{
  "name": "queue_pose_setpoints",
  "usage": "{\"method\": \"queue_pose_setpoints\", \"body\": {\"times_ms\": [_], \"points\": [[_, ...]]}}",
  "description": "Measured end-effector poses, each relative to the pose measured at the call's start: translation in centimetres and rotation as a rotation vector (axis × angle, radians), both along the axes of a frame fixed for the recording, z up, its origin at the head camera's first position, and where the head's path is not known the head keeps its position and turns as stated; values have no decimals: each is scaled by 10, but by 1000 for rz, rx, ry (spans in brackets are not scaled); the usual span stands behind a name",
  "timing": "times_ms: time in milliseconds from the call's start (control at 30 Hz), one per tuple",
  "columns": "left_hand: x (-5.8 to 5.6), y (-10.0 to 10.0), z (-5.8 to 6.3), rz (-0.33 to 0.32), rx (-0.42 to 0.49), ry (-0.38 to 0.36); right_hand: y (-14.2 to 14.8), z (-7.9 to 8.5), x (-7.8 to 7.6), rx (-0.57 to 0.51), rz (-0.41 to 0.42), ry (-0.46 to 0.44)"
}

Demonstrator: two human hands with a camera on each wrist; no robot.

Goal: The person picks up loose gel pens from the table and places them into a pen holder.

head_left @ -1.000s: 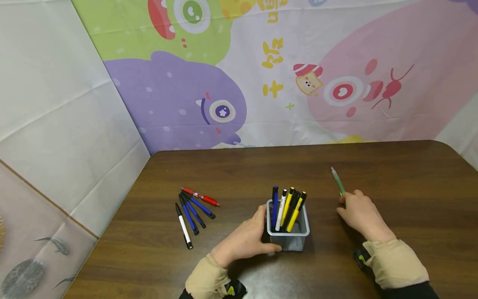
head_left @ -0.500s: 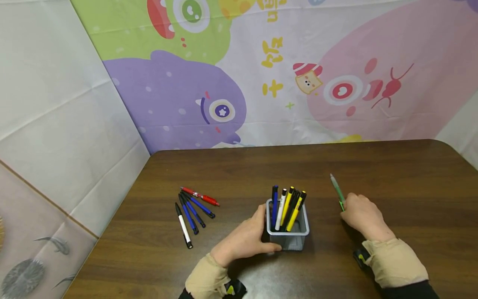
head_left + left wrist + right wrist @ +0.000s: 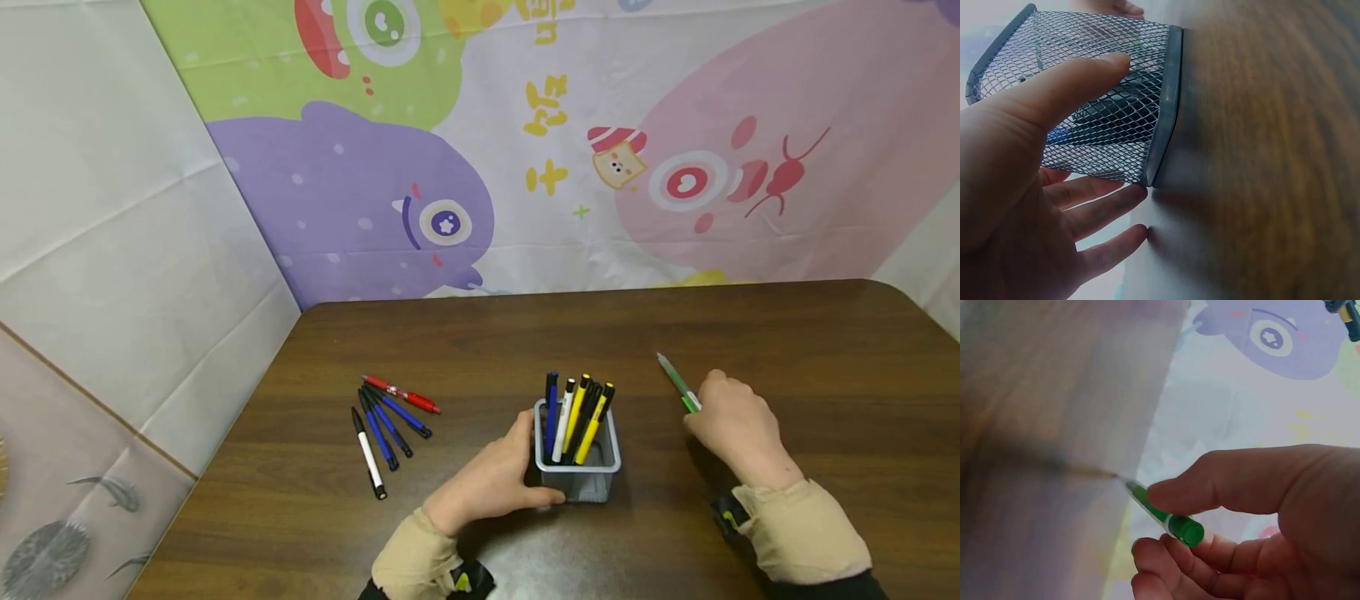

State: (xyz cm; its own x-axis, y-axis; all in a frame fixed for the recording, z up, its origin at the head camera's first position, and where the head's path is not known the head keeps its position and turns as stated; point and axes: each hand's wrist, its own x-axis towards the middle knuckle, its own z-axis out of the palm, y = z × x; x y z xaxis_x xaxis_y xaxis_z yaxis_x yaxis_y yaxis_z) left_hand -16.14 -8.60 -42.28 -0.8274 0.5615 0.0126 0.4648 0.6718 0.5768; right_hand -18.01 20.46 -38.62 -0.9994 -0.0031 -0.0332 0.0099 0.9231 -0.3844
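A grey metal mesh pen holder (image 3: 577, 486) stands upright on the table, with several blue, white, yellow and black pens (image 3: 576, 421) leaning in it. My left hand (image 3: 491, 479) holds it from the left. In the left wrist view the thumb lies across one mesh wall and the fingers reach along another side. To the right of the holder, my right hand (image 3: 738, 425) pinches a green pen (image 3: 678, 384) between thumb and fingers. The pen's pale tip points away and to the left; in the right wrist view its green end (image 3: 1186, 531) faces the camera.
Left on the table lie a red pen (image 3: 402, 394), several blue pens (image 3: 382, 427) and a white pen with black ends (image 3: 369, 452). A cartoon-print cloth (image 3: 555, 233) hangs along the far table edge, and a white cloth (image 3: 127, 183) covers the left side.
The green pen has turned, its tip swinging left and toward me, and more of its green end now shows beside the right fingers. The left hand and pen holder stay put.
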Motion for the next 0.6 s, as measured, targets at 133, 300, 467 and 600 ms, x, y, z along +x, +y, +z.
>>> {"method": "queue_pose_setpoints", "body": {"times_ms": [133,300,467,600], "points": [[0,0,-1,-4,4,14,-3,6,5,6,-23,89],[0,0,-1,-10,6,25,-8,15,12,-4,-47,206],[0,0,-1,-7,8,10,-13,25,18,-31,-57,377],[0,0,-1,-4,6,-1,-18,32,22,-57,-79,486]]}}
